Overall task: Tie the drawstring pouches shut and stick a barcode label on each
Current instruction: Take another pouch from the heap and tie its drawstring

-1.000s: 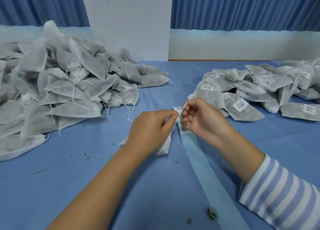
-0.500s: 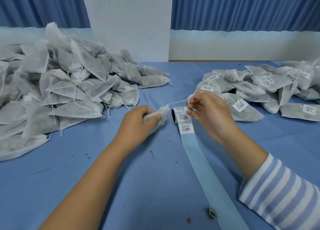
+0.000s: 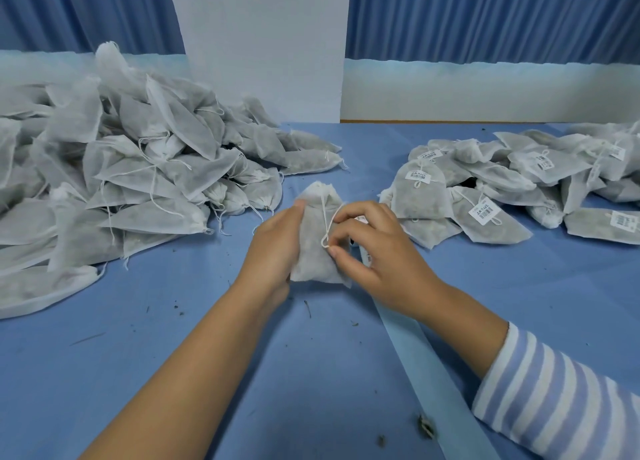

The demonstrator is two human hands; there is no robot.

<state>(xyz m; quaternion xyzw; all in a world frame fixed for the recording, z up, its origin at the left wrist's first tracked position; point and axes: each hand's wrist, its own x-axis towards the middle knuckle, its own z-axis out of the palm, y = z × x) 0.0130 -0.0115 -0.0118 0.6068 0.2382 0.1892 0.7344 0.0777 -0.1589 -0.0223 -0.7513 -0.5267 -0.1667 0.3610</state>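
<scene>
Blue table (image 3: 138, 373) carries everything, w/ both forearms reaching in over it from the near edge.

Well out to the left of the hands: big unlabelled heap (image 3: 121, 182) of grey-white pouches, stacked high, loose strings trailing off the edge nearest the hands. None of the ones facing the camera shows a sticker.

Out to the right of the hands, lower & flatter: labelled pile (image 3: 502, 182), many pouches w/ a white barcode sticker on the front, e.g. the one closest to the right hand.

Pale blue backing strip (image 3: 426, 373) runs from under the right hand back toward the person, passing under the right wrist & alongside the striped sleeve (image 3: 554, 400).

Left hand (image 3: 277, 248): wrapped round the left side of the pouch, thumb tip up at its top left corner.

Right hand (image 3: 374, 255): fingers curled, thumb & forefinger nipping the drawstring against the pouch front.

Pouch (image 3: 313, 255) sits btw the two hands, roughly upright, gathered neck pointing away from the person. No sticker visible on it. Can't tell if its bottom edge touches the table.

Drawstring (image 3: 325, 217) comes down from the neck across the front to a small loop at the right fingertips.

Bits of white label stock (image 3: 361, 219) peek out just behind the right hand's fingers; mostly hidden.

Dark crumbs (image 3: 424, 425) scattered on the table nearer the person than the hands.
</scene>
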